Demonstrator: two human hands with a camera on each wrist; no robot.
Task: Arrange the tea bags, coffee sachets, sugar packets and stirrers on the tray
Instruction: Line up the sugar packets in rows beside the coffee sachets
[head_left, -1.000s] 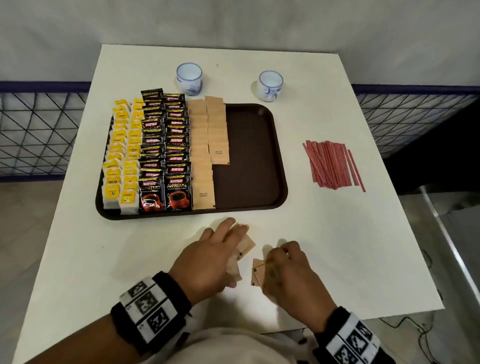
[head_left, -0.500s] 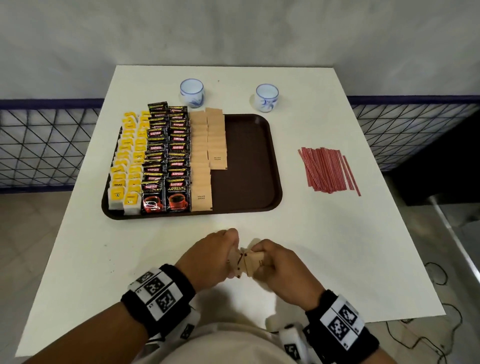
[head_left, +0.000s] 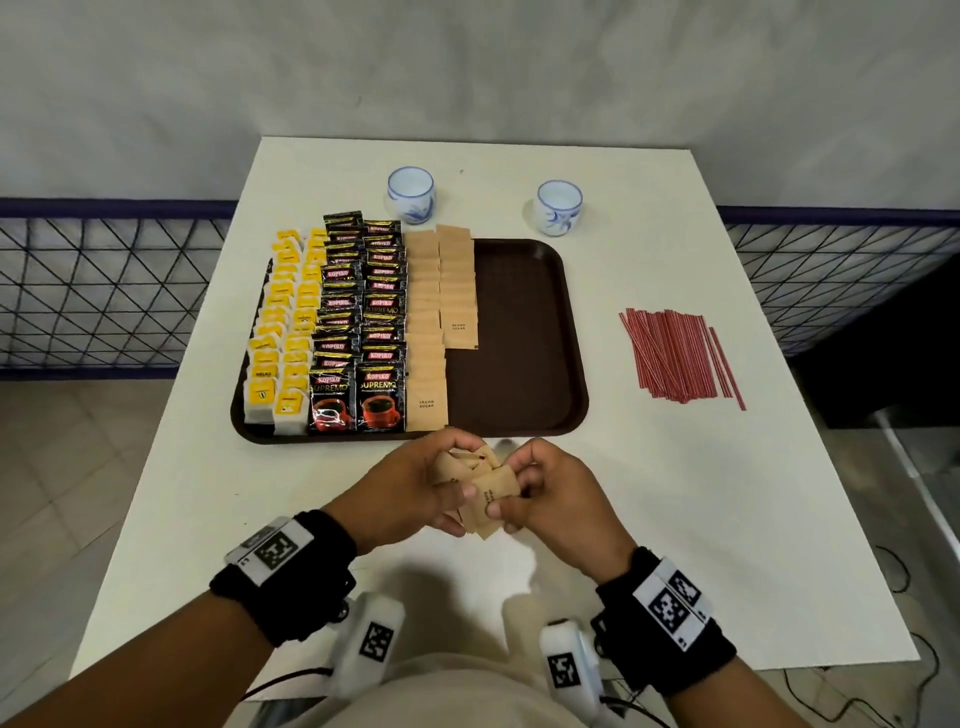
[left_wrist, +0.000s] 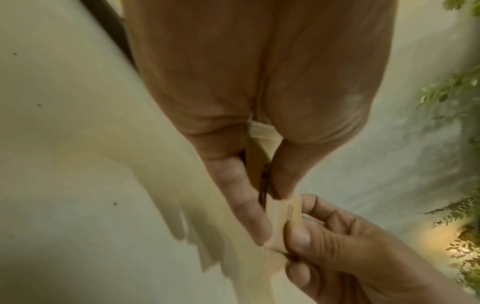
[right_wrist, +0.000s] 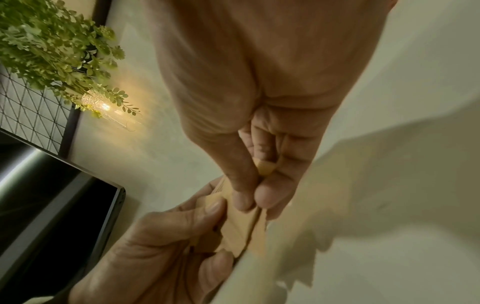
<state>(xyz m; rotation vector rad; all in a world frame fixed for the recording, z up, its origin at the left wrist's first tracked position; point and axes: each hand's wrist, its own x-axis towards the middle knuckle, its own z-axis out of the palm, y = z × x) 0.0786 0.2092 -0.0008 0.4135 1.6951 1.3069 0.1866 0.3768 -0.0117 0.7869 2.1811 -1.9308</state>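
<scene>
White worktop (head_left: 649, 493), brown tray (head_left: 519, 332) at frame centre, right half bare. Lower centre: left hand (head_left: 410, 493) and right hand (head_left: 561, 493), fingers curled, squaring a bunch of sugar packets (head_left: 485, 486). Next, likely: extend the short sugar column (head_left: 457, 291); stirrers (head_left: 680, 361) untouched, right

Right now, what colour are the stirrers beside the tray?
Red, with thin pale stripes; the stirrers show best in the head view.

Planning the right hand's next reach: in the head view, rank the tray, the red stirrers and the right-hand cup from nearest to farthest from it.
From the right hand:
1. Tray, just ahead, its near rim closest.
2. Red stirrers, off to the right on the table.
3. Right-hand cup, beyond the tray's far edge.
</scene>
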